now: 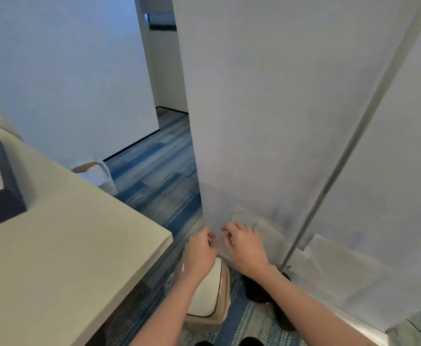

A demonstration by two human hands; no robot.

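Both our hands are low against the tall white panel (266, 121), working at the pale translucent sheet (271, 236) stuck along its bottom edge, just right of the panel's near-left corner. The right hand (245, 248) has bent fingers with the tips set on the sheet's left end and nothing closed inside it. The left hand (199, 250) is curled at the panel's corner, thumb and forefinger close together. The blur keeps us from telling whether it has pinched the sheet's edge or only touches it.

The main risk, as we judge it, is tearing. The sheet looks thin, and a quick pull from one corner could rip off a strip and leave the rest stuck. A pinch with too little of the edge could also slip off. A second pale sheet (341, 265) lies to the right beyond the slanted grey metal strip (341, 176), and a hard tug might drag or crease it.

Right under our wrists stands the beige waste bin with a white swing lid (209, 298), so a sudden release could drop a forearm onto it and tip it over on the blue striped carpet (154, 176). The corner of the cream table (79, 245) sits close on the left, within reach of an elbow pulling back.
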